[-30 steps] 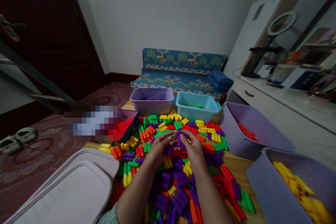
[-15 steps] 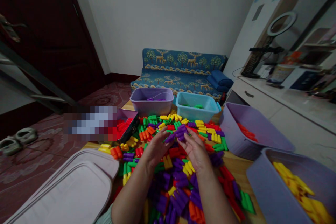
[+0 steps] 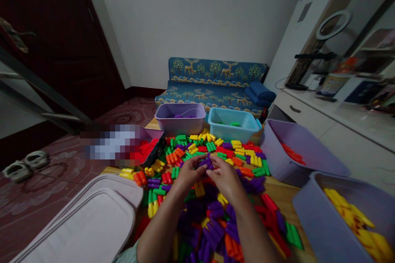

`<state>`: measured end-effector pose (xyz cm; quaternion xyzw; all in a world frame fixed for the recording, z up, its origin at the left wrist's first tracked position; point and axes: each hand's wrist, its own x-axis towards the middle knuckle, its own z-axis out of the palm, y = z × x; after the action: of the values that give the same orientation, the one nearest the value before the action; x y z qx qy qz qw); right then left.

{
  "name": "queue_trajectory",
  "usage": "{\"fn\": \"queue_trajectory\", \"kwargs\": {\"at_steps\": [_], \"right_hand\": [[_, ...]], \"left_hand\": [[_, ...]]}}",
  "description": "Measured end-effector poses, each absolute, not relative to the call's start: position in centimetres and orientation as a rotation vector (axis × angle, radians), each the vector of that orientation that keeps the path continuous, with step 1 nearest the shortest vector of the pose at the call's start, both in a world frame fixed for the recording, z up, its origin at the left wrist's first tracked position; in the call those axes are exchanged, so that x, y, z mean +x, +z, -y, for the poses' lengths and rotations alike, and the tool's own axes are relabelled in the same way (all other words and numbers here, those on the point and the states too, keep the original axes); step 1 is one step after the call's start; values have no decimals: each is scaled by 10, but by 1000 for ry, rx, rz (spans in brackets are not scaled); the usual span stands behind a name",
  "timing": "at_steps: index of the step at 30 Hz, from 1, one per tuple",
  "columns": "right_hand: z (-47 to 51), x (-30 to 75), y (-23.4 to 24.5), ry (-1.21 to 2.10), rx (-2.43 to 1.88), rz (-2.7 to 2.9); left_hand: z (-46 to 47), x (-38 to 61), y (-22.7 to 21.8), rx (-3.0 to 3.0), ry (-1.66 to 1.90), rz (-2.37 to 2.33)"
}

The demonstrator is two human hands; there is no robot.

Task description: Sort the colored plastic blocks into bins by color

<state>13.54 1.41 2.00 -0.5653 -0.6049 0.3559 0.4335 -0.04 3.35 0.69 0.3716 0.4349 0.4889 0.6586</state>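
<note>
Holding purple blocks over the middle of the pile, pinched between the fingertips of left hand and right hand, both curled inward. Seen 0.5 s ago as 2 clusters, 1 at each hand; now brought together into 1 bunch, with less space between the palms. Probably being pressed or fitted together, though too covered by fingers to tell whether locked.

Below and around, mixed red, orange, yellow, green and purple on a wooden table. Along the far edge, a purple tub beside a blue tub. To the right, 2 lilac tubs, with orange-red in the farther, yellow in the nearer. To the left, a box with red inside; nearer, overlapping lids.
</note>
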Motion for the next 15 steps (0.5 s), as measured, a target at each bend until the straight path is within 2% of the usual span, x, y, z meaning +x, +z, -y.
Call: {"fn": "queue_trajectory", "kwargs": {"at_steps": [5,10,15], "right_hand": [[-23,126,19,905,-1413,1558],[-50,113,15,1105,-1228,1447],[-95,87,46,1056,-1133,1420]], "left_hand": [[-37,-3,12,851,1169,-1032],[-53,-12,29,733,1134,-1045],[-92,-31,70,802,1162,-982]]}}
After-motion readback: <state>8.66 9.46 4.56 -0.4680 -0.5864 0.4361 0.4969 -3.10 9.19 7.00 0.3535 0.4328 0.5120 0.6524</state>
